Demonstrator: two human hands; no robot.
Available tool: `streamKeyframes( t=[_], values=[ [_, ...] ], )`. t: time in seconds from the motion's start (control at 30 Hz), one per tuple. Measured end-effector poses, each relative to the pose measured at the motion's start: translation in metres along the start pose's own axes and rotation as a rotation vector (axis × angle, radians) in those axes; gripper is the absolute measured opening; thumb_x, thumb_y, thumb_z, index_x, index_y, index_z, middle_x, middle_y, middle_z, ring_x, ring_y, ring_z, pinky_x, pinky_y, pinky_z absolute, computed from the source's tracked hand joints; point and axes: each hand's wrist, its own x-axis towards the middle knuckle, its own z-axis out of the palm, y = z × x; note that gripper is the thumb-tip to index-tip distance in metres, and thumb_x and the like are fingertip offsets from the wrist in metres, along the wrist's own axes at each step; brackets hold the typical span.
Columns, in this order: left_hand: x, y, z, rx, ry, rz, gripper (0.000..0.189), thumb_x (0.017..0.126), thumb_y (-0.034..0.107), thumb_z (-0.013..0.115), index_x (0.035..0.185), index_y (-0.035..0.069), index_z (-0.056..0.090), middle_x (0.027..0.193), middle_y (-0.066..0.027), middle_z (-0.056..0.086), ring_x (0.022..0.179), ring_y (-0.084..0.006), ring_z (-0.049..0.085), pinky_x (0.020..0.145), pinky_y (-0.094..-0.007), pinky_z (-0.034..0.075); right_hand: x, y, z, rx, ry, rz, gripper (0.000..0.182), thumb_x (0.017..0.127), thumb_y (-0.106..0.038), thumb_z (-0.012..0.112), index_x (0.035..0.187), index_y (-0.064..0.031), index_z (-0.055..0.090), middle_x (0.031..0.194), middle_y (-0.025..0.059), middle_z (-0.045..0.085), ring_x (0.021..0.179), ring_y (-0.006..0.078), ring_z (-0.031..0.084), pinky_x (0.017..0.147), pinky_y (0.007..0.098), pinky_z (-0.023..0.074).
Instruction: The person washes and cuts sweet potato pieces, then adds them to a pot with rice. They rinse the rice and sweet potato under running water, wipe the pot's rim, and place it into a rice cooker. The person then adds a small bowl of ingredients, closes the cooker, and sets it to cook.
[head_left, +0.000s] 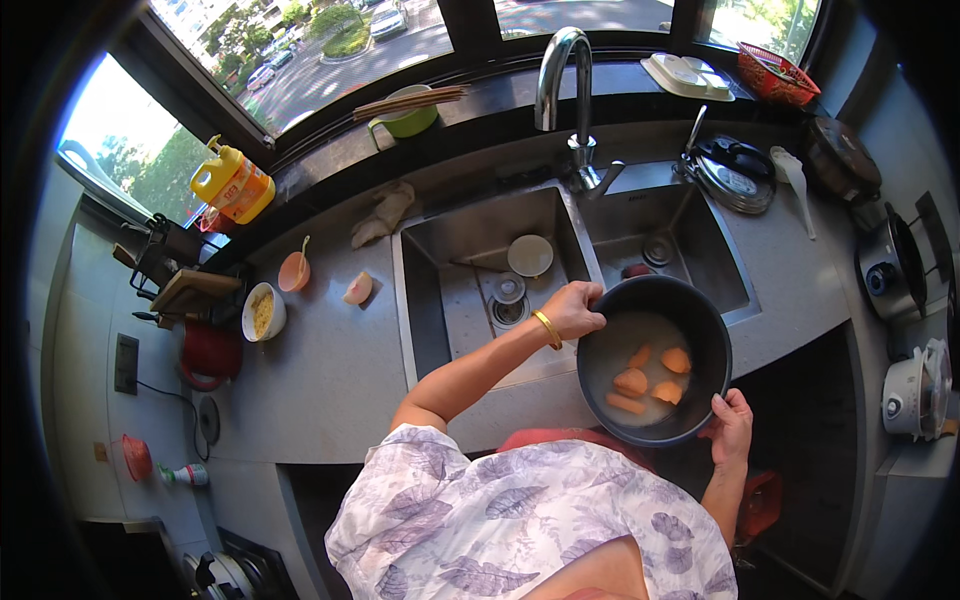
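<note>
A dark round cooking pot (694, 322), likely a rice cooker's inner pot, is held between my two hands at the front of the sink. My left hand (574, 311) grips its far left rim, with a gold bangle on the wrist. My right hand (729, 426) holds the near right rim, thumb on the edge. Cloudy liquid (637, 341) fills the bottom, with several orange chunks, perhaps sweet potato (631, 382), in it. Behind the pot are the left sink basin (465, 240) and the right sink basin (705, 247), which the pot partly covers.
A chrome faucet (581, 97) rises behind the basins. A white bowl (531, 255) sits in the left one. Left on the counter are a bowl of yellowish food (262, 313), a pink cup (294, 271) and a red kettle (206, 352). A glass lid (731, 184) lies right of the faucet.
</note>
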Motion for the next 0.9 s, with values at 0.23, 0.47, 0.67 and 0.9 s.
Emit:
streamKeyframes(
  t=[0.23, 0.47, 0.67, 0.9],
  values=[
    [-0.003, -0.001, 0.007, 0.033, 0.15, 0.016, 0.017, 0.06, 0.011, 0.059, 0.065, -0.002, 0.05, 0.056, -0.0097, 0.045, 0.055, -0.0172, 0.046, 0.053, -0.0305, 0.039, 0.006, 0.006, -0.01, -0.029, -0.076, -0.042, 0.011, 0.08, -0.009, 0.06, 0.072, -0.0089, 0.051, 0.06, 0.002, 0.057, 0.043, 0.0093, 0.053, 0.035, 0.02, 0.0428],
    [-0.006, -0.002, 0.015, 0.018, 0.265, 0.047, 0.021, 0.059, 0.01, 0.06, 0.059, -0.001, 0.042, 0.054, -0.0056, 0.04, 0.053, -0.0131, 0.039, 0.05, -0.0281, 0.036, 0.005, 0.006, -0.013, -0.036, -0.109, -0.065, 0.016, 0.081, -0.012, 0.06, 0.069, -0.0089, 0.049, 0.056, 0.0014, 0.056, 0.04, 0.0079, 0.05, 0.036, 0.0182, 0.0392],
    [-0.005, -0.005, 0.02, -0.062, 0.305, 0.029, 0.019, 0.059, 0.009, 0.06, 0.058, 0.001, 0.042, 0.054, -0.0016, 0.04, 0.053, -0.0093, 0.039, 0.047, -0.0256, 0.035, 0.008, 0.008, -0.019, -0.028, -0.142, -0.072, 0.017, 0.081, -0.012, 0.061, 0.068, -0.0091, 0.049, 0.056, 0.001, 0.055, 0.039, 0.0078, 0.049, 0.036, 0.018, 0.0389],
    [-0.006, -0.006, 0.021, -0.087, 0.297, 0.026, 0.019, 0.059, 0.009, 0.06, 0.057, 0.001, 0.043, 0.053, -0.0009, 0.039, 0.053, -0.0086, 0.039, 0.047, -0.0256, 0.035, 0.007, 0.01, -0.02, -0.037, -0.119, -0.051, 0.02, 0.081, -0.013, 0.06, 0.065, -0.0083, 0.05, 0.054, 0.0013, 0.054, 0.04, 0.0084, 0.048, 0.037, 0.0196, 0.0397]
  ],
)
